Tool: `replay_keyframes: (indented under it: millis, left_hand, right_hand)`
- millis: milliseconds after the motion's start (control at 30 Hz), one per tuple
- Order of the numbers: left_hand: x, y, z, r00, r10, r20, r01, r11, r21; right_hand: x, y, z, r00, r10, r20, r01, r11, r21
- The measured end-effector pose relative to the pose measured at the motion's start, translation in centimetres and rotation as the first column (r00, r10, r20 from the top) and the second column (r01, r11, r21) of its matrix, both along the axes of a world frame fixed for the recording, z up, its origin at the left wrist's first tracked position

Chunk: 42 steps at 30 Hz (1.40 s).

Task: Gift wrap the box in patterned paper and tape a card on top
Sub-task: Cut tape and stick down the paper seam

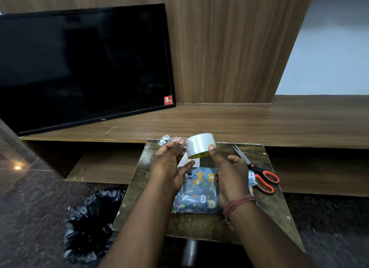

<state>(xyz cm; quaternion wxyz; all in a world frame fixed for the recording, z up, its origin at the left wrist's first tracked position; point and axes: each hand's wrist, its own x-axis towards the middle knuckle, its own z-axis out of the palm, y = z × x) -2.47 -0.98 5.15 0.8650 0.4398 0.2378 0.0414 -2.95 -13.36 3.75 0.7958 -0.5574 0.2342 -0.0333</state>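
A box wrapped in blue paper with animal prints (196,196) lies on a small dark table (269,204). Above it, my right hand (229,174) grips a roll of clear tape (199,146), thumb on its near side. My left hand (169,166) pinches the tape's loose end at the roll's left edge, fingers curled. A white card (184,161) shows partly between my hands, behind the box. Both hands float above the box and do not touch it.
Orange-handled scissors (257,172) lie at the table's right. A crumpled paper scrap (164,140) sits at the back left corner. A black television (83,68) leans on the wooden shelf behind. A black bin bag (89,223) is on the floor at left.
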Motion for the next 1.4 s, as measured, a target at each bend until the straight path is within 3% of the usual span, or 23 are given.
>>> replay_keyframes:
  millis: [67,133,200,267,333,367,500,600,800,1000,1100,1233,1400]
  left_hand:
    - [-0.1,0.2,0.3,1.0,-0.002,0.025,0.002,1.0,0.004]
    - [-0.2,0.2,0.6,0.998,-0.014,0.055,0.01,0.997,0.075]
    - [-0.4,0.2,1.0,0.995,-0.043,0.085,0.03,0.988,0.149]
    - [-0.4,0.2,1.3,0.991,-0.084,0.104,0.062,0.978,0.198]
    - [-0.6,0.3,1.6,0.985,-0.121,0.123,0.096,0.977,0.192]
    - [-0.6,0.3,1.6,0.982,-0.136,0.13,0.112,0.978,0.178]
    - [-0.6,0.4,1.0,0.977,-0.158,0.146,0.133,0.977,0.165]
    - [-0.5,0.0,0.5,0.983,-0.108,0.148,0.082,0.982,0.172]
    - [-0.6,-1.1,-0.3,0.994,0.021,0.104,-0.035,0.99,0.139]
    - [-0.6,-1.0,-0.2,0.991,0.089,0.097,-0.098,0.991,0.089]
    - [-0.3,-1.0,-0.6,0.996,0.087,0.029,-0.087,0.996,-0.011]
    - [-0.2,-1.2,-0.3,0.998,-0.045,-0.043,0.035,0.978,-0.205]
    - [-0.4,-1.1,0.2,0.994,-0.035,-0.105,0.01,0.973,-0.231]
  right_hand:
    - [0.2,-0.6,0.4,0.998,0.059,0.027,-0.057,0.995,-0.087]
    - [0.1,-1.4,0.8,0.981,0.177,0.075,-0.146,0.939,-0.312]
    - [0.1,-2.3,1.1,0.92,0.35,0.176,-0.199,0.804,-0.561]
    - [0.5,-3.0,1.0,0.811,0.543,0.217,-0.202,0.609,-0.767]
    - [0.8,-3.3,0.6,0.722,0.671,0.17,-0.178,0.417,-0.891]
    - [0.9,-3.3,0.4,0.706,0.69,0.157,-0.158,0.369,-0.916]
    - [1.0,-3.7,0.6,0.695,0.697,0.177,-0.059,0.301,-0.952]
    - [1.2,-4.0,0.9,0.71,0.69,0.14,0.024,0.174,-0.984]
    - [1.0,-3.6,0.6,0.728,0.68,0.088,0.065,0.059,-0.996]
    - [0.8,-3.6,0.6,0.741,0.664,0.102,0.083,0.061,-0.995]
    - [0.7,-3.4,0.8,0.733,0.67,0.117,0.084,0.082,-0.993]
    - [0.6,-3.1,0.7,0.724,0.683,0.101,0.102,0.04,-0.994]
    - [0.4,-2.7,0.6,0.726,0.682,0.089,0.124,-0.002,-0.992]
